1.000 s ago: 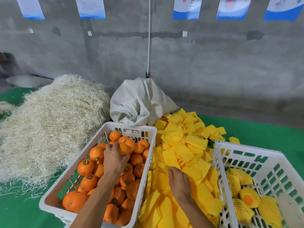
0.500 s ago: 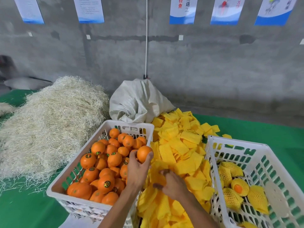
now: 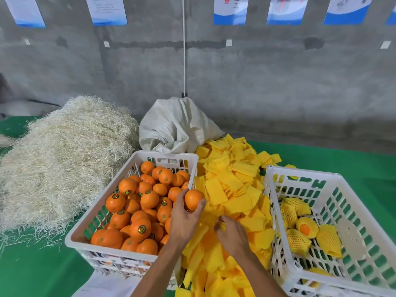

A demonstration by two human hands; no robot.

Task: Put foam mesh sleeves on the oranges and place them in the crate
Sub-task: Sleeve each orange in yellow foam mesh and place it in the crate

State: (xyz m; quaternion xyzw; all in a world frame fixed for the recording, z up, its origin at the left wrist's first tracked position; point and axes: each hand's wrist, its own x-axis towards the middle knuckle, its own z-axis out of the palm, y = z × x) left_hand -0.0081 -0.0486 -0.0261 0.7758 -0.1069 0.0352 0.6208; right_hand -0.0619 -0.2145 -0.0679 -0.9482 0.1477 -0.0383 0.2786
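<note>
My left hand (image 3: pixel 184 221) grips a bare orange (image 3: pixel 193 199) just over the right rim of the white crate of loose oranges (image 3: pixel 137 156). Beside it, my right hand (image 3: pixel 232 234) lies knuckles up on the pile of yellow foam mesh sleeves (image 3: pixel 231 183), its fingers curled around one sleeve (image 3: pixel 221 226). To the right stands a second white crate (image 3: pixel 276 202) holding several oranges in sleeves (image 3: pixel 306 228).
A heap of pale straw (image 3: pixel 64 159) fills the left side. A grey-white sack (image 3: pixel 177 127) sits behind the sleeve pile against the concrete wall. Green cloth (image 3: pixel 332 159) covers the surface. A white sheet (image 3: pixel 102 286) lies under the left crate's near corner.
My left hand lifted an orange out of the left crate and carried it right, over the rim. My right hand drew back on the pile and closed on a sleeve.
</note>
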